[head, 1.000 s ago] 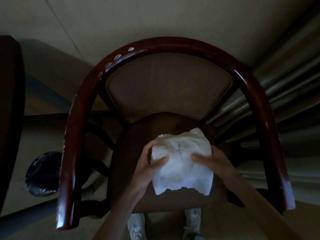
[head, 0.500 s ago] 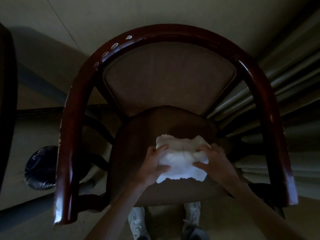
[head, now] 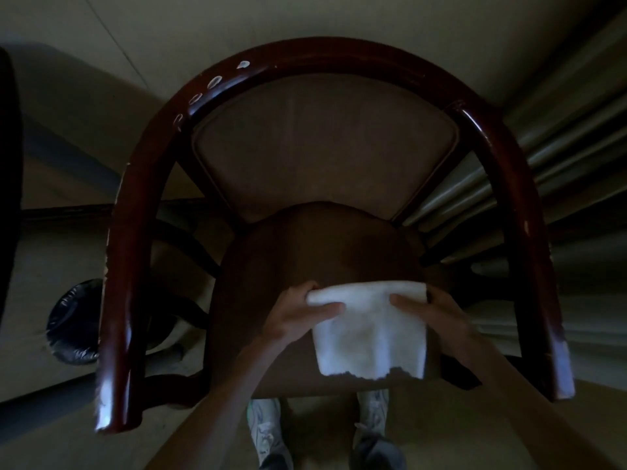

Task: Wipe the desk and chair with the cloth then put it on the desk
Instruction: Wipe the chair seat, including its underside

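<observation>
A dark wooden armchair (head: 135, 232) with a curved glossy frame and a brown padded seat stands right below me. Over the front part of that seat I hold a white cloth (head: 369, 337), spread flat and hanging down from its upper edge. My left hand (head: 295, 317) pinches its upper left corner, thumb on top. My right hand (head: 431, 317) pinches the upper right corner the same way. The cloth's lower edge is ragged and reaches the seat's front rim. A dark desk edge (head: 8, 181) shows at the far left.
A black-lined waste bin (head: 73, 325) sits on the floor left of the chair. Grey pleated curtains (head: 559, 147) hang at the right. A pale wall runs behind the chair back. My shoes (head: 269, 432) stand under the seat's front.
The cloth was bunched between both hands half a second ago. Now it is unfolded into a flat sheet, and both hands have drawn it toward the seat's front edge.
</observation>
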